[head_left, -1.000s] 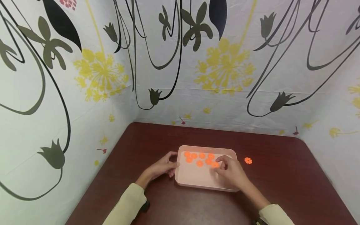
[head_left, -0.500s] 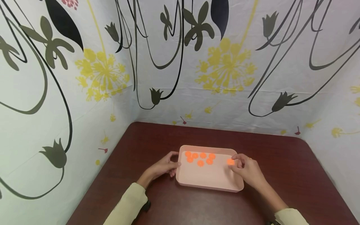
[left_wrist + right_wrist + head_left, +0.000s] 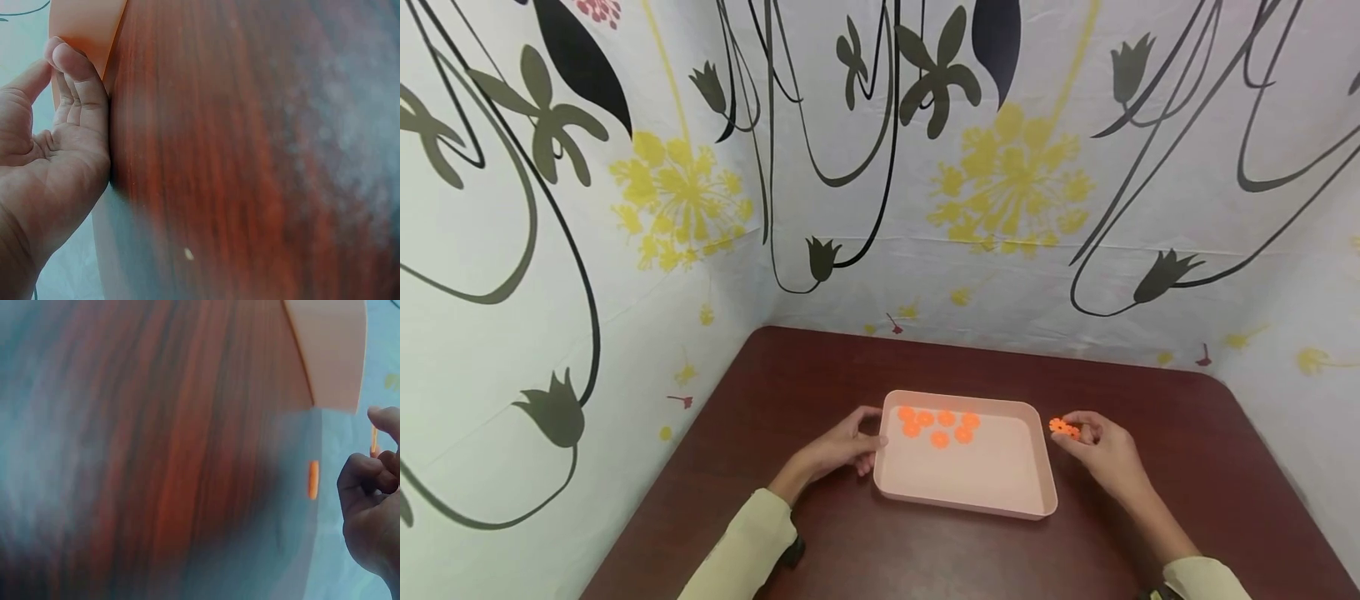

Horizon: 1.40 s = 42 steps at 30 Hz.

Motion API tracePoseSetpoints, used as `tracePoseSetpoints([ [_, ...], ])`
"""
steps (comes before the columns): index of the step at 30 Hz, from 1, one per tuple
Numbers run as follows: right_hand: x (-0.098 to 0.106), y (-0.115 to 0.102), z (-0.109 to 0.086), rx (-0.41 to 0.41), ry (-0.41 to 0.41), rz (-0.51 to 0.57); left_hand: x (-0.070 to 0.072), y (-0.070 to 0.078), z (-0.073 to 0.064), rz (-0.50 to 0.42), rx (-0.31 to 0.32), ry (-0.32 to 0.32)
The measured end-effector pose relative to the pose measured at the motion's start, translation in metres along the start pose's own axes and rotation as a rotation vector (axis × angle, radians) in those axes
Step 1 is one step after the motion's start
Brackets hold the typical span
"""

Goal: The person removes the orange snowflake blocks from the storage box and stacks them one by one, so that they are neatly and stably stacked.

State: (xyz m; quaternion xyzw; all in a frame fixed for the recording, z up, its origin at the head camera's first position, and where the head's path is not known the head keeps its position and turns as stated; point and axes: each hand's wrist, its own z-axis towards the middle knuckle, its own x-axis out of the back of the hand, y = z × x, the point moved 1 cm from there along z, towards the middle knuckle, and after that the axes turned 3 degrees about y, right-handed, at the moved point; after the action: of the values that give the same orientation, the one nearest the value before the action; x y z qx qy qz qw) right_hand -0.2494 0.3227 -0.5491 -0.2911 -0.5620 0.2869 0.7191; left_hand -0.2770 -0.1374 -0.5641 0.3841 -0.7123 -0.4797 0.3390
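My left hand [image 3: 842,446] holds the left end of a shallow peach tray [image 3: 970,471], its thumb at the rim. In the left wrist view the fingers lie against the tray's outer wall [image 3: 84,25]. Several flat orange flower-shaped pieces [image 3: 940,439] are grouped at the tray's upper left. Just beyond the tray's right side, my right hand [image 3: 1108,454] pinches one orange flower-shaped piece [image 3: 1057,425] between thumb and index finger; it appears edge-on in the right wrist view. A second piece [image 3: 313,480] lies on the table, overlapped by the held one in the head view.
The dark red-brown wooden table [image 3: 850,550] has rounded far corners. White fabric walls [image 3: 865,200] printed with flowers and vines enclose it at the back and both sides. A dark band [image 3: 792,552] shows at the left sleeve [image 3: 741,542].
My right hand has moved right, from inside the tray past its right wall, carrying the pinched flower-shaped piece to the one on the table. My left hand stays at the tray's left end.
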Motion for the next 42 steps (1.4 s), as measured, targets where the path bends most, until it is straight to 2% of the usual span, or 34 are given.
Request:
tracePoseSetpoints([
  [7,0.004,0.009,0.002,0.051,0.023,-0.148,-0.001,0.002,0.0,0.013,0.007,0.008],
  [13,0.006,0.02,0.004,0.029,0.001,-0.208,-0.003,0.0,-0.002,0.008,0.013,0.016],
  [22,0.008,0.028,0.01,0.029,-0.073,-0.218,-0.002,0.001,-0.002,0.006,0.014,0.023],
  [29,0.009,0.031,0.016,0.026,-0.103,-0.231,-0.002,-0.001,0.0,0.013,0.012,0.025],
  [42,0.009,0.032,0.017,-0.012,-0.143,-0.214,-0.002,0.0,0.001,0.013,0.022,0.009],
])
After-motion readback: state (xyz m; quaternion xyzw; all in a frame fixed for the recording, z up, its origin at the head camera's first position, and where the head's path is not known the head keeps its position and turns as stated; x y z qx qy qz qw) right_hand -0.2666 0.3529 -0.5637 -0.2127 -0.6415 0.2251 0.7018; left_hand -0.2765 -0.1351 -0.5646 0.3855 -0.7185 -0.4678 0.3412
